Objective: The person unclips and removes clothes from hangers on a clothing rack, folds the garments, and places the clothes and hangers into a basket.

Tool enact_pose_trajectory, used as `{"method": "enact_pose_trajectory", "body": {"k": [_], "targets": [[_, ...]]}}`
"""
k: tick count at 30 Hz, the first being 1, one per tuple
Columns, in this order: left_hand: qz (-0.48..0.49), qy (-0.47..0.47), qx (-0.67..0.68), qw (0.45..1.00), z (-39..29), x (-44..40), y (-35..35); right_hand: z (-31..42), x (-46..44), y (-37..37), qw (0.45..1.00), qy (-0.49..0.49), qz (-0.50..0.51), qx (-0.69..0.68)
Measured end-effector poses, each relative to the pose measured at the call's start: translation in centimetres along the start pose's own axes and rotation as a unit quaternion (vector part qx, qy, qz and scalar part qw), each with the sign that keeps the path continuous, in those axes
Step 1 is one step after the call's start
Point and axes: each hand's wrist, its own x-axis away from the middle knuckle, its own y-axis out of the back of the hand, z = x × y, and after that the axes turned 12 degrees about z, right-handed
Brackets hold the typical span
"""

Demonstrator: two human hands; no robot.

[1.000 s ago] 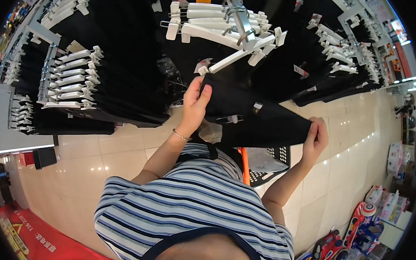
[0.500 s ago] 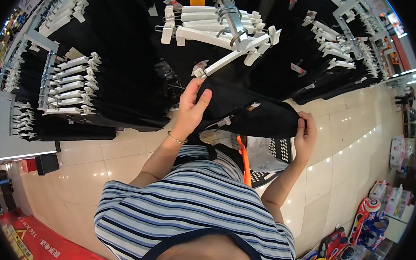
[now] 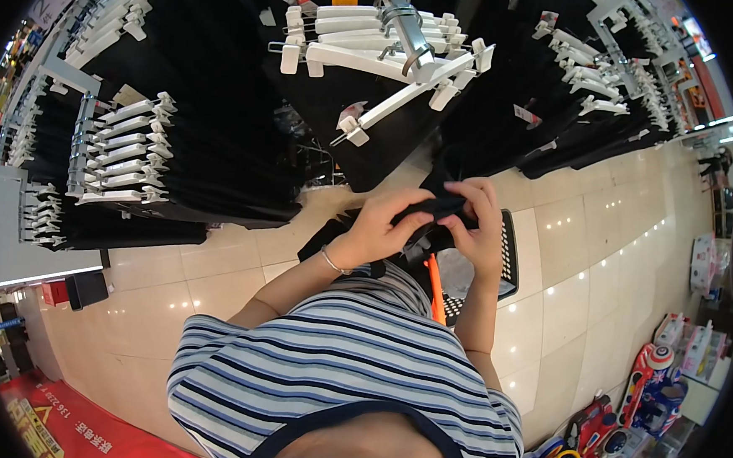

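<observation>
Both hands are close together in front of my waist, on a bunched black garment (image 3: 445,205). My left hand (image 3: 383,226), with a bracelet at its wrist, grips the garment's left part between thumb and fingers. On the right side of the cloth, my right hand (image 3: 478,223) pinches it with thumb and fingers. A white hanger (image 3: 412,97) hangs tilted from the metal rail (image 3: 407,26) just beyond my hands, with a tag at its lower end. Under my right hand shows a black basket (image 3: 509,259) with an orange handle (image 3: 436,288).
Racks of black garments on white hangers stand at the left (image 3: 128,151) and right (image 3: 590,75). A red mat (image 3: 78,421) lies at the lower left. Toy cars (image 3: 646,389) and boxes are at the lower right.
My hands have come together and down toward my body. The garment, earlier stretched between them below the tilted hanger, is now gathered up and apart from that hanger.
</observation>
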Motion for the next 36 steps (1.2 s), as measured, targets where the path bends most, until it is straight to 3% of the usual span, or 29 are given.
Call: {"method": "enact_pose_trajectory", "body": {"k": [5, 10, 13, 14, 17, 21, 36], "targets": [[-0.002, -0.002, -0.037, 0.999, 0.4, -0.2, 0.9, -0.7, 0.6, -0.7, 0.999, 0.038, 0.016, -0.006], [-0.017, 0.031, -0.051, 0.998, 1.1, -0.7, 2.1, -0.4, 0.3, -0.9, 0.998, 0.037, -0.046, -0.027], [0.021, 0.086, -0.026, 0.996, 5.5, 0.9, 3.1, -0.7, -0.1, -0.5, 0.994, 0.007, -0.093, -0.055], [0.059, 0.179, 0.098, 0.977, 6.1, 1.4, 3.7, -0.8, -0.3, -0.3, 0.993, -0.007, -0.101, -0.064], [0.037, 0.198, 0.093, 0.975, 6.1, 1.7, 3.1, -0.3, -1.0, -0.1, 0.991, -0.030, -0.117, -0.050], [-0.027, 0.122, 0.140, 0.982, 4.9, 0.8, 2.2, -0.6, -1.4, 0.0, 0.988, -0.048, -0.133, -0.060], [-0.106, 0.078, 0.151, 0.980, 4.2, 0.3, 0.8, -0.5, -0.8, -0.1, 0.971, -0.087, -0.126, -0.186]]}}
